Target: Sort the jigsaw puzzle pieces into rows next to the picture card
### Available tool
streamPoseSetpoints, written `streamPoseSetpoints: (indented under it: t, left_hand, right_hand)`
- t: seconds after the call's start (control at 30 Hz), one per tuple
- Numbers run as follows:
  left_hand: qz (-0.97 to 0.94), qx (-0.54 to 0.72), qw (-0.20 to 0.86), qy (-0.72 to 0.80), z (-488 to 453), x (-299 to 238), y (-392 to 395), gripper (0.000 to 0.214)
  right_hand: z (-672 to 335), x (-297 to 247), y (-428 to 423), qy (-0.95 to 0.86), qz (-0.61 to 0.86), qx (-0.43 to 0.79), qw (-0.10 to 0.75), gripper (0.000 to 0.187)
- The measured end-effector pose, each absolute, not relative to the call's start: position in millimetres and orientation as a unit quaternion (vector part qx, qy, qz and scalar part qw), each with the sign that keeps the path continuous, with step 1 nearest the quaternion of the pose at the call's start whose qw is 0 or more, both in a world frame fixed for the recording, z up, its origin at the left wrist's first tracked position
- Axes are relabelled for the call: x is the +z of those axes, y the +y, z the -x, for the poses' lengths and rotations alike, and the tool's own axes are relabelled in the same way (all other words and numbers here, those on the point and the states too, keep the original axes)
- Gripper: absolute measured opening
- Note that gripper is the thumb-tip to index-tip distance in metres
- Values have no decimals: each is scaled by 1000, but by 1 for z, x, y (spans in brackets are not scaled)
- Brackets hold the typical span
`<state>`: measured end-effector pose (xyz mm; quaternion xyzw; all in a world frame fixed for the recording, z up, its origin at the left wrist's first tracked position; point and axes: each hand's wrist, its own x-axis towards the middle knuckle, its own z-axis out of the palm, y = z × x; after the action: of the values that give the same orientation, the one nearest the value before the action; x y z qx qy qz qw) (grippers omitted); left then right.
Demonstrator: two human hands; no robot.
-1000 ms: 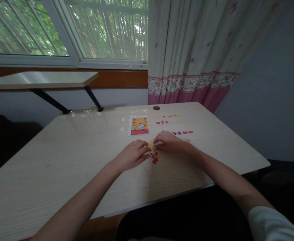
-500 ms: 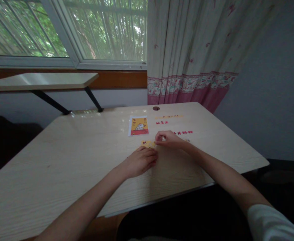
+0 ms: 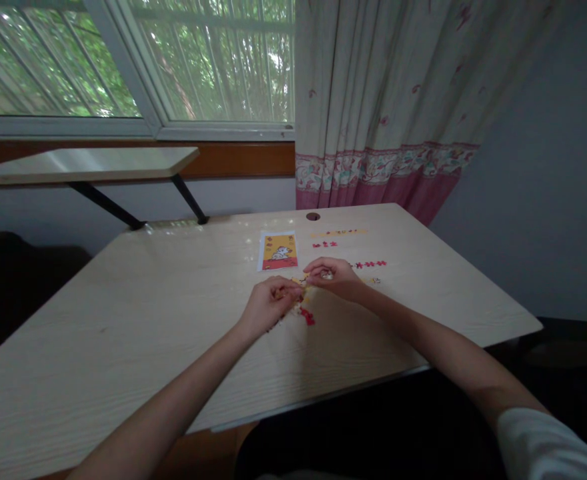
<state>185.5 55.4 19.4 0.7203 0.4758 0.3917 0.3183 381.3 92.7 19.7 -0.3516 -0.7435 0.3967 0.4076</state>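
Over small jigsaw pieces on the table, my two hands nearly meet at the fingertips. My left hand (image 3: 266, 305) is closed in a pinch at a yellow puzzle piece, which its fingers mostly cover. From the right, my right hand (image 3: 337, 279) pinches at a yellow puzzle piece (image 3: 301, 279) just beyond the left fingertips; something pale shows within its curled fingers. Red puzzle pieces (image 3: 307, 316) and pale ones lie just below the hands, partly hidden by the left one. Behind them lies a picture card (image 3: 280, 253) with a white animal on yellow and red.
A row of red pieces (image 3: 371, 265) lies right of my right hand, with pale pieces (image 3: 375, 281) below it. Farther back are more red pieces (image 3: 325, 245) and a yellow row (image 3: 341, 233). A raised shelf (image 3: 123, 163) stands at the table's back left.
My left hand has lifted from lying over the pieces and moved up and left into a pinch, uncovering red pieces. My right hand has shifted slightly left.
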Motion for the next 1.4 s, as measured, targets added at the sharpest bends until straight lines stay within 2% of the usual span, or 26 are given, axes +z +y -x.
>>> streamPoseSetpoints:
  t: [0.13,0.27,0.5,0.63,0.7,0.8,0.97,1.17,1.4]
  left_hand:
    - [-664,412,398,481,-186,17,56,27]
    - [-620,446,445,467,-187,18,58,22]
    - [-602,454,470,459,-186,21,59,16]
    - [-624,423,464,464,-185,23,58,22]
    - [-651,403,444,466,-184,25,57,26]
    - [-743,371,339,442,-182,28,55,22]
    - [-904,247,182,297,-181,29,48,18]
    - [-953,149,119,236,-183,25,43,22]
    - [-955,131,102,246,-181,25,46,19]
  right_hand:
    - [-376,18,85,-759,336,362,423,22]
    - [-376,22,81,-790,302,313,432,21]
    - [-380,22,86,-844,260,158,442,19]
    - [-382,22,89,-854,238,114,449,17]
    - [-386,25,93,-847,244,93,463,17]
    - [-398,33,99,-815,290,76,496,19]
    - [-415,49,104,-771,381,79,504,21]
    - [-416,49,102,-774,385,101,492,21]
    - [-419,50,104,-782,363,93,498,19]
